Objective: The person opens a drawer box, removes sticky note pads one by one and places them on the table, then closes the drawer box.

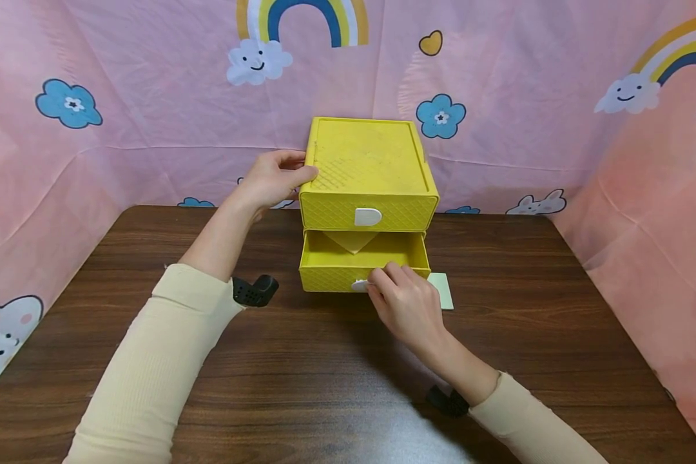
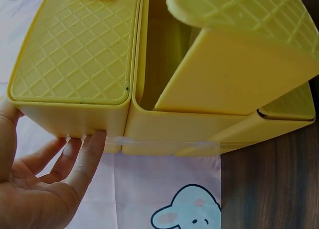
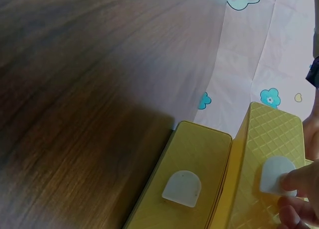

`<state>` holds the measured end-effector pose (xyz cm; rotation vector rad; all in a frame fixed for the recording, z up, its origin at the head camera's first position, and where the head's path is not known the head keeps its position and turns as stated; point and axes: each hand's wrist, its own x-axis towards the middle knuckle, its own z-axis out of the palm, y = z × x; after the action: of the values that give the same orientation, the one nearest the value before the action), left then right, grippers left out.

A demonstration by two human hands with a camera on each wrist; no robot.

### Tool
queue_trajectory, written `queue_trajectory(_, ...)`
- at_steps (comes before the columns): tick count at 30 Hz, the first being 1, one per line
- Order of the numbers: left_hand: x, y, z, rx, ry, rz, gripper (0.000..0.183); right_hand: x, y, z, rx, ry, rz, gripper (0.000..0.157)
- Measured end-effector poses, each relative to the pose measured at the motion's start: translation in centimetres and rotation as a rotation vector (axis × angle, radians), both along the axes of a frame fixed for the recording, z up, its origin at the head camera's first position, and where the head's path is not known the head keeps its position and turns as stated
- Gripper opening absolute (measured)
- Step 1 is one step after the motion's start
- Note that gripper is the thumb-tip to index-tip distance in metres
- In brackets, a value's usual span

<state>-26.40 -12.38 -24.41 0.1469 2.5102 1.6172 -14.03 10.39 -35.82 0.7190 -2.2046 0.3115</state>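
A yellow drawer box (image 1: 377, 154) with patterned fronts stands toward the back of the table. My left hand (image 1: 272, 180) rests on its upper left edge, thumb on the top and fingers against the side; in the left wrist view the fingertips (image 2: 97, 138) press on the side wall. The middle drawer (image 1: 327, 278) is pulled out, with a pale yellow pointed piece (image 1: 352, 241) inside. My right hand (image 1: 408, 303) pinches that drawer's white handle (image 3: 274, 173). The top drawer (image 1: 330, 212) is closed, and so is the bottom drawer (image 3: 197, 149).
A light green paper (image 1: 443, 291) lies on the dark wood table (image 1: 301, 374), just right of the box. Pink printed cloth (image 1: 174, 77) hangs behind and along the sides. A black wrist camera (image 1: 255, 291) sits on the left sleeve.
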Motion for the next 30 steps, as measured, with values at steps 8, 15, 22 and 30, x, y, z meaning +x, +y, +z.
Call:
queue_trajectory(8, -0.1, 0.0, -0.1, 0.003, -0.001, 0.002, 0.057, 0.4, 0.1, 0.0, 0.011, -0.001, 0.018, 0.009)
queue_trajectory(15, -0.2, 0.0, -0.1, 0.004, -0.002, 0.001, 0.058, 0.9, 0.1, 0.0, 0.02, 0.011, 0.021, 0.008)
queue_trajectory(22, -0.2, -0.2, -0.2, 0.001, 0.0, -0.002, 0.058, 1.2, 0.2, -0.1, 0.036, 0.016, 0.033, 0.007)
queue_trajectory(30, -0.3, 0.0, -0.2, -0.003, 0.01, 0.006, 0.057, 1.6, 0.2, -0.1, 0.032, 0.029, 0.038, 0.008)
